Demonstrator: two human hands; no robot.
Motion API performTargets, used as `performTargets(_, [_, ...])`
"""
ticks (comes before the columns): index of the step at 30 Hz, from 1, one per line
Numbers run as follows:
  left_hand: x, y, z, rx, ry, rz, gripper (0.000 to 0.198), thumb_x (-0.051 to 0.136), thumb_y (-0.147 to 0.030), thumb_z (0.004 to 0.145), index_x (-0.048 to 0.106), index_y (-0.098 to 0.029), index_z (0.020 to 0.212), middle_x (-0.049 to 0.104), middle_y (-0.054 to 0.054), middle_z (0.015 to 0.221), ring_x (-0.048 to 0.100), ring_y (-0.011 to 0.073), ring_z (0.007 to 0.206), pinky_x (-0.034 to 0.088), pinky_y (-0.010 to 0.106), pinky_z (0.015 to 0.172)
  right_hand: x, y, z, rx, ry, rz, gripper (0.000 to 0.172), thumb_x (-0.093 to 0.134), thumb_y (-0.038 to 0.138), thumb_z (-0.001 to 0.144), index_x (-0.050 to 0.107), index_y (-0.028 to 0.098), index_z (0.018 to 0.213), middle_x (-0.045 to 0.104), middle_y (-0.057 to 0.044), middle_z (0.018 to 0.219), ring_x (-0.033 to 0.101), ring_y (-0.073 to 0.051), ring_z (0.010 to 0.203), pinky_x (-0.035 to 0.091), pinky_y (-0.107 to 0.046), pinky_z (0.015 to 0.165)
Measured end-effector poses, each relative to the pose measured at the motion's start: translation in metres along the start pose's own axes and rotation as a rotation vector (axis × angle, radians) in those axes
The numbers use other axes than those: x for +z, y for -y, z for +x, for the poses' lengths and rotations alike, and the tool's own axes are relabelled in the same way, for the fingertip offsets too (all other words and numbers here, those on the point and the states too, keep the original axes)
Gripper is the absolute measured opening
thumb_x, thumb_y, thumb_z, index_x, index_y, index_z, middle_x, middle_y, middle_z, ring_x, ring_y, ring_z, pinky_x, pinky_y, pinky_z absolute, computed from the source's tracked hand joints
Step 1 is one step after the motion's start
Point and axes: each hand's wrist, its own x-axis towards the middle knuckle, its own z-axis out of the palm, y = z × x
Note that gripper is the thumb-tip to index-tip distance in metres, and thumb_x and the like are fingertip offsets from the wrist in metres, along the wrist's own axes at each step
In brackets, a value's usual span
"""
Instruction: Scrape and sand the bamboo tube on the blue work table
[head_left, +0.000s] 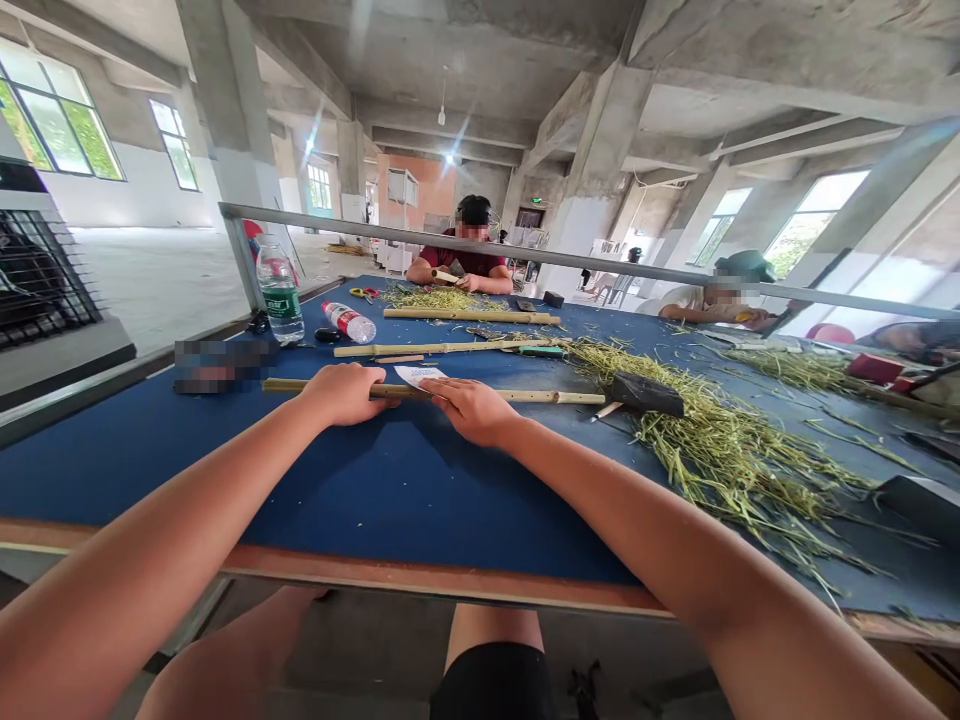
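Bamboo tube (559,397), long and round with raised nodes, lay across the blue table mat (142,470), and my left hand (341,393) and right hand (472,410) both grasped it from above. A white paper slip (418,375) sat between them, under the right hand's edge. Beyond the tube's far end, a black rubber mallet (645,394) rested on stringy green shavings (727,460). Open mat stretched from the tube to the table's wooden edge (375,565).

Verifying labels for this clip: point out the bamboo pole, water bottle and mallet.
bamboo pole (540,397): head view, on the shaft right of the hands
water bottle (281,300): head view, on the green label
mallet (645,395): head view, on the black head
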Motion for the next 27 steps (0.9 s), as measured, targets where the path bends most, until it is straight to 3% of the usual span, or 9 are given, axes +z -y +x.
performTargets(5, [0.0002, -0.001, -0.0021, -0.049, -0.075, 0.002, 0.054, 0.048, -0.077, 0.083, 0.071, -0.029, 0.093, 0.078, 0.007, 0.092, 0.072, 0.0317, 0.087, 0.049, 0.037, 0.073, 0.0, 0.0022, 0.0002, -0.029, -0.023, -0.027, 0.048, 0.037, 0.031, 0.107, 0.051, 0.024, 0.152, 0.055, -0.003, 0.153, 0.048, -0.02, 0.143, 0.037, -0.039, 0.121])
performTargets(12, [-0.0035, -0.0034, -0.0055, 0.075, -0.321, 0.061, 0.053, 0.041, -0.065, 0.094, 0.069, -0.021, 0.105, 0.076, 0.014, 0.113, 0.07, 0.0327, 0.106, 0.05, 0.041, 0.087, -0.0044, 0.0059, 0.0026, -0.025, -0.07, -0.062, 0.05, 0.034, 0.03, 0.107, 0.046, 0.025, 0.156, 0.047, -0.002, 0.159, 0.039, -0.021, 0.149, 0.03, -0.043, 0.126])
performTargets(20, [0.004, -0.0001, -0.0004, 0.177, -0.336, 0.095, 0.057, 0.026, -0.06, 0.103, 0.067, -0.02, 0.108, 0.075, 0.014, 0.113, 0.069, 0.0304, 0.11, 0.05, 0.041, 0.092, -0.003, 0.0046, 0.0043, 0.035, -0.09, -0.084, 0.05, 0.033, 0.028, 0.107, 0.049, 0.016, 0.153, 0.052, -0.008, 0.155, 0.047, -0.022, 0.144, 0.034, -0.04, 0.123])
performTargets(27, [0.0033, -0.0071, -0.0017, 0.224, -0.337, 0.12, 0.052, 0.034, -0.06, 0.102, 0.066, -0.019, 0.106, 0.075, 0.014, 0.108, 0.072, 0.0305, 0.1, 0.051, 0.037, 0.077, 0.0001, -0.0016, 0.0041, 0.075, -0.125, -0.122, 0.048, 0.035, 0.029, 0.108, 0.05, 0.021, 0.153, 0.054, -0.007, 0.153, 0.047, -0.022, 0.144, 0.036, -0.044, 0.122])
